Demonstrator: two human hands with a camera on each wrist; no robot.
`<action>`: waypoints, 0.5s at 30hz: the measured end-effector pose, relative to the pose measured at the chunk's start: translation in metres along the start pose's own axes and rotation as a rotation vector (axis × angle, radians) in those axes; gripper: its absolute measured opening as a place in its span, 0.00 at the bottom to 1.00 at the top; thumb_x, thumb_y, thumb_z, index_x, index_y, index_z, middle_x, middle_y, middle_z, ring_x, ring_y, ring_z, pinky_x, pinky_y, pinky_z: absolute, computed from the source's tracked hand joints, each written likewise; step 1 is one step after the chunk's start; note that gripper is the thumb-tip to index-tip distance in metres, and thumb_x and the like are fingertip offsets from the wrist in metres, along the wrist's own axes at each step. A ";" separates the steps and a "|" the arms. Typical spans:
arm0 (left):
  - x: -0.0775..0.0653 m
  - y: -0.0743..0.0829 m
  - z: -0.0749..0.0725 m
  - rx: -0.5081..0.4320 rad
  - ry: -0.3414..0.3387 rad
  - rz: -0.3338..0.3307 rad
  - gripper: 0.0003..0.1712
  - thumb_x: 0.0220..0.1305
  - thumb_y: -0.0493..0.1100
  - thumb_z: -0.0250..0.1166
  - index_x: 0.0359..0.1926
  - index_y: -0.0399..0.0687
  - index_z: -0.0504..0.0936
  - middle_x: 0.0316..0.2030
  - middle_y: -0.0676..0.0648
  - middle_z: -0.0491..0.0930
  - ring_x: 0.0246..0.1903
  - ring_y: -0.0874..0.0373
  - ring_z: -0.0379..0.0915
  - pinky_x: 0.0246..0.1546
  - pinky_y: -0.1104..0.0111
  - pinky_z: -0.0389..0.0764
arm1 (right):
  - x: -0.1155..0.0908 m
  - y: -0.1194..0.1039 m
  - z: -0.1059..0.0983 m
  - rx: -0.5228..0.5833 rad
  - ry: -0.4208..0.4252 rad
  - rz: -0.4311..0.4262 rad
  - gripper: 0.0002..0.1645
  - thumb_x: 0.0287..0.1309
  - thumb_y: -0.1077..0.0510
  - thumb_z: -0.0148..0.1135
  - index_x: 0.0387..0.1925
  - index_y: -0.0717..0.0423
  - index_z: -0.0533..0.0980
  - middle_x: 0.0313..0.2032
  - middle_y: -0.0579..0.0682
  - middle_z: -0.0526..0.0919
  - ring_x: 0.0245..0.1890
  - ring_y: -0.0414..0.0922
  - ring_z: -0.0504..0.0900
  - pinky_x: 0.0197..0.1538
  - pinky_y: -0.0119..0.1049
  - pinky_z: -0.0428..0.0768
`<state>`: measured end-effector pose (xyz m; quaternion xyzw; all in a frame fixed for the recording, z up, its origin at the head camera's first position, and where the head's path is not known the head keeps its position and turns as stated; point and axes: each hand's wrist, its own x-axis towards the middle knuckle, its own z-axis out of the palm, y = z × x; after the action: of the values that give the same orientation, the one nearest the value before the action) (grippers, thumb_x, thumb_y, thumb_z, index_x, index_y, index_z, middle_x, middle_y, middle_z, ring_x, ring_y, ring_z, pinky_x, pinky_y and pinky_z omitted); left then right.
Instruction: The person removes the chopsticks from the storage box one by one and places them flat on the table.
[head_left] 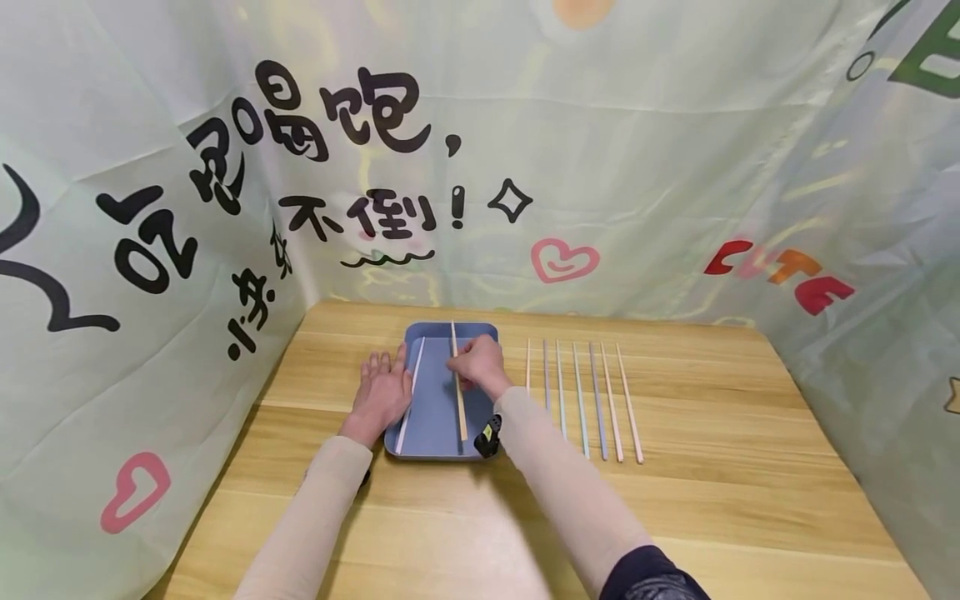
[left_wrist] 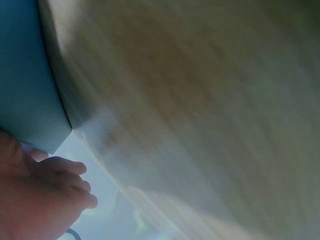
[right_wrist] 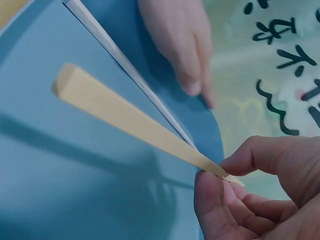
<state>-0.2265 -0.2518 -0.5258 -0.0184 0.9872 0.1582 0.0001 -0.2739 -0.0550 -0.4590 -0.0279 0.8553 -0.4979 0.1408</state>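
A yellow chopstick (head_left: 458,392) is pinched between the thumb and fingers of my right hand (head_left: 480,364), held above the blue tray (head_left: 438,417). In the right wrist view the yellow chopstick (right_wrist: 130,117) casts a shadow on the tray (right_wrist: 50,165), its thick end toward the camera. A pale chopstick (head_left: 411,396) lies along the tray's left side, by my left hand (head_left: 383,389). That hand rests at the tray's left rim with its fingers extended. In the left wrist view the hand (left_wrist: 45,195) touches or nearly touches the tray's outer wall (left_wrist: 30,75).
Right of the tray, several chopsticks (head_left: 579,400) in pink, purple and light blue lie roughly parallel on the wooden table (head_left: 720,433). Printed cloth walls (head_left: 645,192) stand behind the table and along both sides.
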 end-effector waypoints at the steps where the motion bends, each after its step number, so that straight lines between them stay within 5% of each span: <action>1: 0.000 0.000 0.000 -0.001 0.000 0.001 0.37 0.84 0.51 0.38 0.86 0.44 0.44 0.79 0.23 0.51 0.81 0.27 0.40 0.82 0.38 0.41 | -0.001 0.000 -0.004 0.005 0.004 0.001 0.15 0.60 0.63 0.71 0.19 0.57 0.78 0.16 0.51 0.80 0.14 0.44 0.80 0.36 0.51 0.91; 8: 0.000 -0.001 0.000 0.000 0.011 0.014 0.37 0.84 0.51 0.38 0.85 0.43 0.45 0.79 0.22 0.53 0.81 0.25 0.42 0.82 0.36 0.42 | -0.006 0.008 -0.031 0.062 0.022 0.023 0.07 0.61 0.62 0.70 0.28 0.59 0.82 0.20 0.52 0.82 0.17 0.44 0.81 0.37 0.49 0.91; 15: -0.001 -0.001 0.000 0.002 0.011 0.014 0.37 0.85 0.51 0.38 0.85 0.42 0.45 0.78 0.22 0.53 0.81 0.25 0.42 0.82 0.36 0.43 | -0.007 0.019 -0.050 0.053 0.048 0.037 0.07 0.60 0.63 0.67 0.26 0.59 0.81 0.18 0.49 0.80 0.16 0.44 0.81 0.34 0.45 0.91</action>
<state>-0.2253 -0.2527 -0.5262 -0.0121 0.9875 0.1571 -0.0064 -0.2789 -0.0025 -0.4504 0.0035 0.8453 -0.5182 0.1299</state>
